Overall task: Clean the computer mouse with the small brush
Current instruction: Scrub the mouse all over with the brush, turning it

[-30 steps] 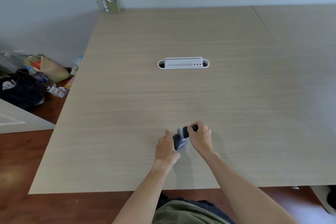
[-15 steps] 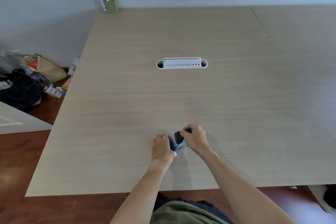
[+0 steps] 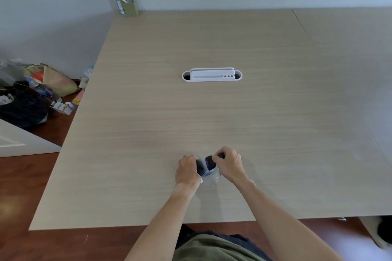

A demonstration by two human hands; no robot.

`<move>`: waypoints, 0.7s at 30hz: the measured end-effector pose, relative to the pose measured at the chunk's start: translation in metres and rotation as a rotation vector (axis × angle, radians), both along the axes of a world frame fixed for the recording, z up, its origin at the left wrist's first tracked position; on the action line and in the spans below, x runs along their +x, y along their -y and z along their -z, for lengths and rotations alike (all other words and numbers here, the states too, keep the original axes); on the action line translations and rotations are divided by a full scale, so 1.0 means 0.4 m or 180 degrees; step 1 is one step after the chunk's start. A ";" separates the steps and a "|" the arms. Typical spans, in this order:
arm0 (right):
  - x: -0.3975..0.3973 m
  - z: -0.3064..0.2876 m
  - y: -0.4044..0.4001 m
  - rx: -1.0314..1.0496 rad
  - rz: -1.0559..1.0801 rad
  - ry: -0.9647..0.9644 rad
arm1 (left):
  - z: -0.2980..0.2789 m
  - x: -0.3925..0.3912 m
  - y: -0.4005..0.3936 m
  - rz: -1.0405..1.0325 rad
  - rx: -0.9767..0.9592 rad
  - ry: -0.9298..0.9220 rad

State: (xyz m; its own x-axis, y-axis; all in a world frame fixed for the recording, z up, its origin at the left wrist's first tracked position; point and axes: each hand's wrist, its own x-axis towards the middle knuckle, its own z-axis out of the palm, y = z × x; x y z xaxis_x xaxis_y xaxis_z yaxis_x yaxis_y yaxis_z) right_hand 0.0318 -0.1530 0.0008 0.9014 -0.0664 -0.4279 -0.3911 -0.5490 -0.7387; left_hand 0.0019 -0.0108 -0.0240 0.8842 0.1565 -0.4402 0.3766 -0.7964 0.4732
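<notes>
A dark computer mouse (image 3: 201, 169) sits near the front edge of the light wooden table (image 3: 212, 112), mostly hidden between my hands. My left hand (image 3: 187, 170) grips its left side. My right hand (image 3: 229, 165) is closed on a small brush (image 3: 209, 161) with a black handle and pale bristles, whose head lies across the top of the mouse. A bit of clear plastic (image 3: 211, 180) lies under the mouse.
A white cable-port insert (image 3: 211, 75) is set into the table's middle. A green pen holder (image 3: 128, 4) stands at the far left corner against the wall. Bags and clutter (image 3: 31, 95) lie on the floor to the left.
The brush head has shifted back and forth across the top of the mouse, and both hands have edged slightly left. My left hand has kept its hold on the mouse.
</notes>
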 end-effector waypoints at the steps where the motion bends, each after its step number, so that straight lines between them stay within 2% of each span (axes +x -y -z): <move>1: -0.004 0.005 0.002 -0.0149 0.0023 -0.0022 | -0.001 0.001 -0.001 0.0005 -0.0006 0.0007; 5: -0.009 0.007 0.016 -0.0640 0.0175 0.0148 | 0.001 -0.003 -0.008 0.0082 0.0009 0.0064; 8: -0.003 0.000 0.009 -0.0283 0.0227 0.0228 | 0.004 -0.005 -0.011 0.0123 -0.0022 0.0134; 11: -0.006 0.005 0.003 0.0070 -0.0047 -0.0052 | 0.001 -0.003 -0.011 0.0143 -0.0085 0.0173; 16: -0.006 0.007 0.026 -0.0554 0.0115 0.0016 | -0.004 0.004 -0.017 0.0390 0.0199 0.0229; 21: -0.010 -0.004 0.022 -0.0103 0.0180 0.0175 | 0.002 -0.017 0.006 -0.0014 0.0119 -0.0002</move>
